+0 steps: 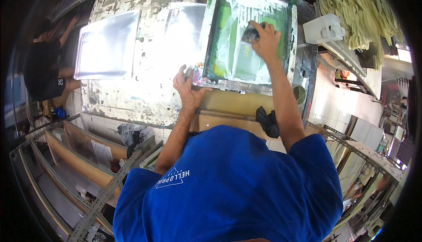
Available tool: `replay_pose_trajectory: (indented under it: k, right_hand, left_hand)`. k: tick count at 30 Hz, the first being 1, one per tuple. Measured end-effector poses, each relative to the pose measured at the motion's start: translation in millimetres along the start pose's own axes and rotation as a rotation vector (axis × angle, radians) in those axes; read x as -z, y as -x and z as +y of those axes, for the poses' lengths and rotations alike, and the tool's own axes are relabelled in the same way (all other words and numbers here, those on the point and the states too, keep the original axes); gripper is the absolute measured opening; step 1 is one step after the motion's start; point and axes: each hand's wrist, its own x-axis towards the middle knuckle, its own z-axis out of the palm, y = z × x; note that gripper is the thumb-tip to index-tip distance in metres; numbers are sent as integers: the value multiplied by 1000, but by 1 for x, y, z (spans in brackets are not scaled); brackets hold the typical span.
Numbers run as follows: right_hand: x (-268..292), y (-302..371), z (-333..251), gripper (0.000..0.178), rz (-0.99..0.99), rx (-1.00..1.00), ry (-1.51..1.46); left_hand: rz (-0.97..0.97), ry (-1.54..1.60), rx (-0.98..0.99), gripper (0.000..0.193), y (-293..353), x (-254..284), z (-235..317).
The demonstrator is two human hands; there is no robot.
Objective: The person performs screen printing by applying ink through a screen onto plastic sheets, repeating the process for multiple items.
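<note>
- Right hand (266, 42): closed over a dark hand-sized block (251, 34), fingers curled across its top edge; the block sits against the mesh (246, 61) of a framed screen (207, 35).
- Left hand (189, 91): open, thumb and fingers spread around the screen's near left corner; it has hold of no separate tool.
- Position of the screen: on the paint-spattered table (114, 99), straight ahead of the worker and a little to the right, its longer sides running away from the body.
- Governing relation: the block lies on the far half of the mesh, right of its midline, directly under the right hand; the left hand is well apart from it, nearer the body and to the left.
- Limit of observation: the block and the fingers on it are blurred from where I stand, so I cannot tell which way the block's long axis runs.
- Mesh condition: green, with white streaks (246, 0) toward the far edge.
- Adjacent items: two shiny clear sheets (107, 46) left of the screen; a translucent tub (324, 28) to its right, near a heap of pale yellow strips (357, 9); a round cup (299, 94) beside the right forearm.
</note>
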Motion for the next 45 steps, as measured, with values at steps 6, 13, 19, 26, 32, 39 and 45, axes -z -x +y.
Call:
replay_pose_trajectory:
  k: [6,13,19,26,32,39,45]
  right_hand:
    - [-7,-66,53,59,43,75,-202]
    - [21,-17,10,39,71,159,-28]
    - [107,73,-67,36,94,192,-157]
    - [189,22,-91,41,515,363,-53]
    - [242,-59,-94,35,559,376,-214]
    - [267,-82,-94,39,473,313,-154]
    - [276,-92,-94,40,354,231,-147]
  left_hand:
    - [6,1,-28,100,-1,1,1]
    - [28,132,72,92,8,-5,-3]
    - [180,199,-8,74,-20,26,46]
    - [455,666,-11,62,-110,59,107]
    - [256,-429,415,43,-63,25,7]
    - [284,-538,283,36,-25,-7,-37]
    - [409,-591,303,35,-31,-12,-34]
